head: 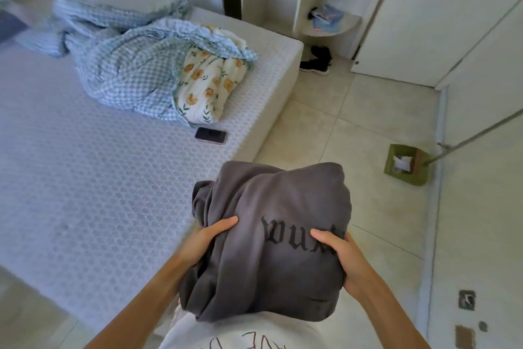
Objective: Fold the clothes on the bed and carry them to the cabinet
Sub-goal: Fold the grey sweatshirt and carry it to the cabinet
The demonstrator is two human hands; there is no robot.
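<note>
The bed (85, 178) fills the left side of the view and serves as the reference. On it, toward its far end, lies a crumpled blue checked blanket (127, 65); a floral cloth (206, 85) lies bunched against the blanket's right edge. A dark phone (210, 135) lies flat on the bed, just in front of the floral cloth and near the bed's right edge.

Past the bed's near right edge, held above the floor, is a folded grey garment (271, 241). Its long axis runs from the person's body outward, away from the camera. Black lettering on its top face reads upside down from this view. Loose folds bulge on its left side.

The left hand (209, 241) grips the garment's left side, thumb lying across the top, remaining fingers hidden beneath. The right hand (339, 258) grips the right side, thumb on top beside the lettering, remaining fingers also hidden beneath.

Right of the bed's far corner, black shoes (318, 61) lie on the floor. Further right, well apart from the bed, a green box (406, 164) stands on the floor.
</note>
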